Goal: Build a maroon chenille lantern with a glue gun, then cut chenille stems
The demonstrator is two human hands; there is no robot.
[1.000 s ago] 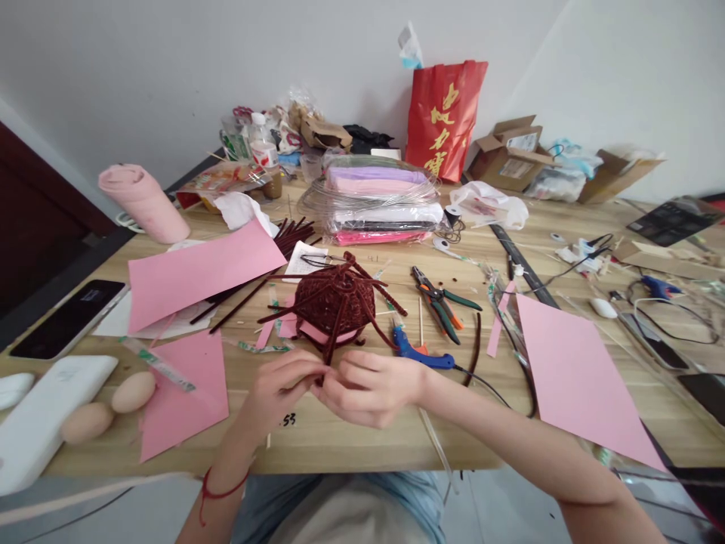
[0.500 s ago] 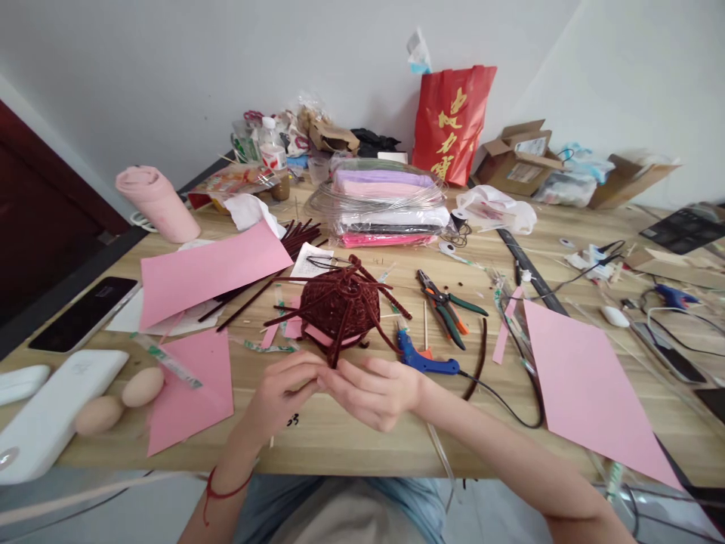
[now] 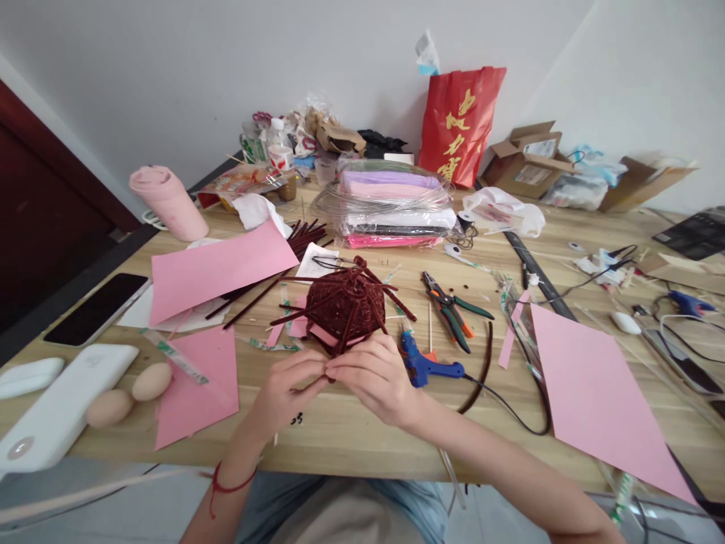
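Dark red pipe cleaners woven into a small domed basket [image 3: 343, 305] sit near the front middle of the wooden table [image 3: 362, 438] in the head view, with loose stems sticking out all round it and a pink scrap under its rim. The left hand [image 3: 285, 391] and the right hand [image 3: 372, 375] meet fingertip to fingertip just in front of the basket, both pinching the end of one stem that hangs from its near edge; the right hand's knuckles touch the basket's lower rim. Just right of the right hand lies a blue glue gun [image 3: 426, 364] with its black cord trailing off to the right, and beyond it a pair of pliers [image 3: 453, 309]. A bundle of spare dark red stems [image 3: 270, 264] lies behind a pink paper sheet [image 3: 218, 269] to the left; another pink sheet [image 3: 600, 393] lies well to the right. Two eggs [image 3: 131, 393] rest near the left edge beside a white case [image 3: 62, 408], and a red bag [image 3: 460, 125] stands against the wall.
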